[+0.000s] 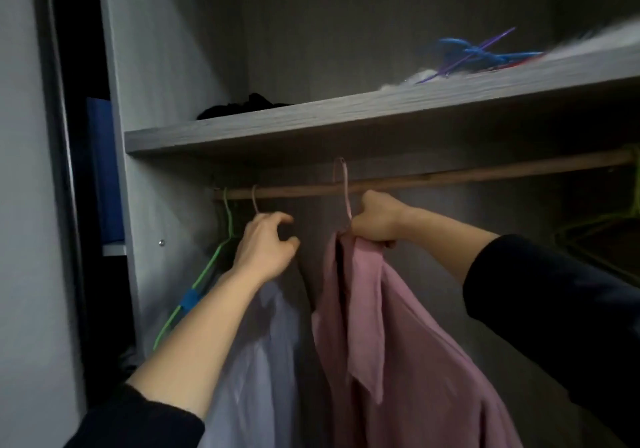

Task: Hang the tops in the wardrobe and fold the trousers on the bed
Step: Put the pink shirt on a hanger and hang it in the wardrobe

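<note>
Your right hand [375,220] grips the pink top [398,326] by its hanger neck, its hook [346,188] directly above that hand, crossing the rail's [301,191] left-right axis, while your left hand [268,250] hovers loosely curled, empty.

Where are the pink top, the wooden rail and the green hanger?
pink top [408,361], head view, main fabric.
wooden rail [485,173], head view, bare middle stretch.
green hanger [206,267], head view, sloping arm.

Inside a dimly lit wardrobe [166,66] (its back panel [381,32] deep in shadow), a grey wood-grain shelf [346,115] runs above a wooden rail [450,177], with a pale wall [20,205] and a dark gap holding a blue panel [104,170] at left.
</note>
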The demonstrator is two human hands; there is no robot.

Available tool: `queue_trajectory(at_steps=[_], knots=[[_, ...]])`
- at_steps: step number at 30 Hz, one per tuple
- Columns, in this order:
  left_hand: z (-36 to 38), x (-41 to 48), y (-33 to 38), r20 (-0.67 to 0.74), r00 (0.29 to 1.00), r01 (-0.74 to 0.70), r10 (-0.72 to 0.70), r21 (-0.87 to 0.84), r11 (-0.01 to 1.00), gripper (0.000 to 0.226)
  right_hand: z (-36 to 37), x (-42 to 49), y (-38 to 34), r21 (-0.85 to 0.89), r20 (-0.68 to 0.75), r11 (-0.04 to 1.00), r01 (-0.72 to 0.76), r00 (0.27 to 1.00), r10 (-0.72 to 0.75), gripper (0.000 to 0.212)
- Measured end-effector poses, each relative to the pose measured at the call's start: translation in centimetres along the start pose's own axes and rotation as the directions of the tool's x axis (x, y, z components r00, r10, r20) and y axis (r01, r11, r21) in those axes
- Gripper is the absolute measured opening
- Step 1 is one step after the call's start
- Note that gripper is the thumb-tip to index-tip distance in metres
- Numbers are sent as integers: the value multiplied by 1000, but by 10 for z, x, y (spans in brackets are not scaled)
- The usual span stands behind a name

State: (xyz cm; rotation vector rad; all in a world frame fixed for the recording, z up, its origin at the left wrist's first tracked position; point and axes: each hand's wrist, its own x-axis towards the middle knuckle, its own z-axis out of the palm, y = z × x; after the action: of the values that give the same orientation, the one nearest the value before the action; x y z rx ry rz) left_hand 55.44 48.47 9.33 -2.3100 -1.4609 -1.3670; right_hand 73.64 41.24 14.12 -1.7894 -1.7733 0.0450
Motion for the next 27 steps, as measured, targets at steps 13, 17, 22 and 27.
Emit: queue_trajectory(at_steps=[13,17,22,27], knots=[[13,94,-55,23,999,-35,31,189,981,69,76,110,-28,200,-106,977,-67,990,89,25],[14,96,-62,1,998,-64,65,218,974,68,93,117,-31,218,-57,972,-88,993,103,18],[15,95,-61,5,998,-60,60,211,976,70,111,118,-26,257,16,959,-119,993,119,23],[13,89,-48,29,1000,-5,1,145,989,70,109,112,-10,272,-22,961,-46,998,54,29]])
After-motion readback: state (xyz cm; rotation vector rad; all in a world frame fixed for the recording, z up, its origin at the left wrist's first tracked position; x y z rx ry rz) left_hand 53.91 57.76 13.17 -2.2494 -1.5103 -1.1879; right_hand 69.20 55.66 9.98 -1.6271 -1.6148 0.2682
